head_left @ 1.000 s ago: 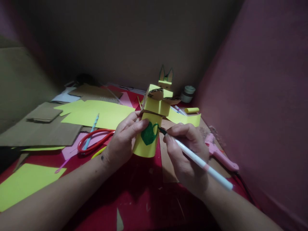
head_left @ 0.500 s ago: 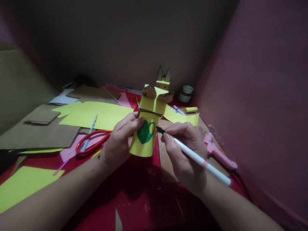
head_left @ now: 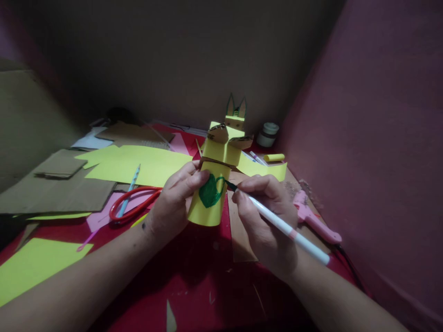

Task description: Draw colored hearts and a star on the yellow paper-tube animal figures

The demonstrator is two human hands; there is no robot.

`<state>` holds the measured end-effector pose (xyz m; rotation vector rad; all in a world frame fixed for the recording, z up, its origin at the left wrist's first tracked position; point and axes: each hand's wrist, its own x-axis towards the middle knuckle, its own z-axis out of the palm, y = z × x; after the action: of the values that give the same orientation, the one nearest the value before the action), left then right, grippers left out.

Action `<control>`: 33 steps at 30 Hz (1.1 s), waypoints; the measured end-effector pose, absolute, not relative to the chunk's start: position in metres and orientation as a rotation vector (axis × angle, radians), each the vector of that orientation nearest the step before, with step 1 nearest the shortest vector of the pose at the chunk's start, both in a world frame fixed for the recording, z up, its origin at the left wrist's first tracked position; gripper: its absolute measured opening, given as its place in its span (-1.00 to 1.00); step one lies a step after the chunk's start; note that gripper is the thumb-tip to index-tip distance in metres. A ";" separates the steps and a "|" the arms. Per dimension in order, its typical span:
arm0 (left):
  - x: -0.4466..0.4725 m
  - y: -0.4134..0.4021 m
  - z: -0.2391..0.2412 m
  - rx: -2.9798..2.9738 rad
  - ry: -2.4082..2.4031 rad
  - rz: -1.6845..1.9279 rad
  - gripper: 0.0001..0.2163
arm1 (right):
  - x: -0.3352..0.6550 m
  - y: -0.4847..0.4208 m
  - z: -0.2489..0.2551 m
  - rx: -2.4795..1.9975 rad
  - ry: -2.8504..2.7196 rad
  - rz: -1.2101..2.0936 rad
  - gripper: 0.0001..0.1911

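My left hand (head_left: 178,196) is closed round the side of a yellow paper figure (head_left: 206,215), its thumb lying on the front. The figure has a tube-shaped body under a boxy yellow head (head_left: 216,151) with cardboard ears. On the body is a green heart (head_left: 210,192), mostly coloured in, with a yellow patch at its upper right. My right hand (head_left: 266,221) grips a white marker (head_left: 290,232) with a green tip. That tip is at the heart's right edge; whether it touches the paper I cannot tell.
Yellow paper sheets (head_left: 148,163) and brown cardboard (head_left: 58,189) lie on the left, near red-handled scissors (head_left: 117,216) and a blue pencil (head_left: 133,184). A pink glue gun (head_left: 318,221) lies right. Behind stand a second eared figure (head_left: 235,120) and a pale jar (head_left: 268,134).
The yellow figure has shifted slightly right in my left hand's hold. The yellow patch inside the heart looks smaller, with more green. My right hand has barely moved.
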<state>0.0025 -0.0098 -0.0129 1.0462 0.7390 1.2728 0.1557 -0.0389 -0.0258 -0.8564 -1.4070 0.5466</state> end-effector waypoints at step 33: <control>0.004 -0.012 -0.011 1.010 0.773 1.271 -0.75 | 0.158 -0.040 -0.026 -0.901 -1.457 0.533 -0.91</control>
<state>0.0041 -0.0123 -0.0107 1.0100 0.7733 1.2714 0.1582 -0.0399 -0.0259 -0.9006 -1.4573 0.5331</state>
